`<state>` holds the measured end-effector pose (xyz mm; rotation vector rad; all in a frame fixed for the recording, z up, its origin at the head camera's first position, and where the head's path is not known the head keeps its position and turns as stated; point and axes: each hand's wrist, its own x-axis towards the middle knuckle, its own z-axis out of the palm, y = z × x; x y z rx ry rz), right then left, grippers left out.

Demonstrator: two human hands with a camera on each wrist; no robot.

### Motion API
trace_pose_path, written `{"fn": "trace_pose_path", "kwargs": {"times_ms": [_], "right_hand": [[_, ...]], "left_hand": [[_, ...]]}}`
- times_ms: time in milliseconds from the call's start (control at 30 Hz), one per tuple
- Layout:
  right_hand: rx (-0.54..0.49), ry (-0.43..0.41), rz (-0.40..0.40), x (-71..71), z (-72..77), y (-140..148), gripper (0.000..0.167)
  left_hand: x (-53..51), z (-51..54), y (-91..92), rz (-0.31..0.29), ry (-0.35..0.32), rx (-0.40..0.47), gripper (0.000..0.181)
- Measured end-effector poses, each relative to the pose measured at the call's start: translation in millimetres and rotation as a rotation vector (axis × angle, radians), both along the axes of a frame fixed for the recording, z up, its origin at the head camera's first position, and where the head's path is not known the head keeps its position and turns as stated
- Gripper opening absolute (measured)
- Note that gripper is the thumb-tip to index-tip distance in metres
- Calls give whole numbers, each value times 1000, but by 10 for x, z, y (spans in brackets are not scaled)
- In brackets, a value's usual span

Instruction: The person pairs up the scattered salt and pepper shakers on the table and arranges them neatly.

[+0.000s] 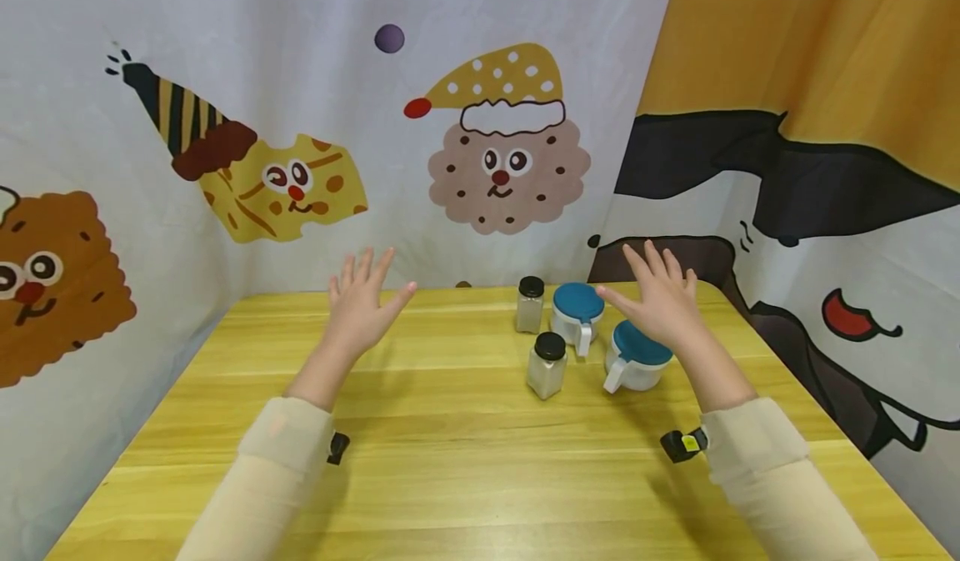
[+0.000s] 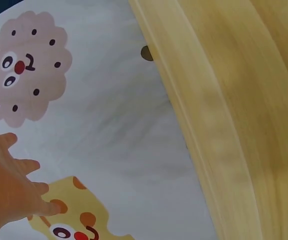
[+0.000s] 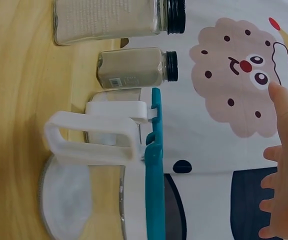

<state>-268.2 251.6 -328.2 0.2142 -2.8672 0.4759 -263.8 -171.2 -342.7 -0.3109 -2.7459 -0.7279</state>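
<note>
My left hand [image 1: 362, 311] hovers over the left part of the table with its fingers spread, holding nothing. In the head view my right hand [image 1: 658, 298], also spread and holding nothing, is raised near two white seasoning jars with blue lids and handles. One handled jar [image 1: 633, 371] is nearest that hand, partly behind it; the other handled jar [image 1: 577, 328] stands farther back. To their left are two glass spice bottles with black caps, a front bottle [image 1: 547, 373] and a back bottle [image 1: 529, 313]. The right wrist view shows pale contents inside the bottles [image 3: 129, 68].
The wooden table [image 1: 435, 478] reaches back to a white curtain [image 1: 315, 36] with cartoon biscuits and cheese. A patterned cloth [image 1: 847, 269] hangs along the right side. Small black devices sit at the left cuff [image 1: 338, 448] and right cuff [image 1: 682, 444].
</note>
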Motion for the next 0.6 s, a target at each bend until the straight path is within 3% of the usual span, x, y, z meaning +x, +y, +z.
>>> {"fn": "trace_pose_path", "kwargs": {"times_ms": [600], "right_hand": [[-111, 67, -19, 190, -123, 49, 89]], "left_hand": [[122, -60, 215, -42, 64, 86, 77]]}}
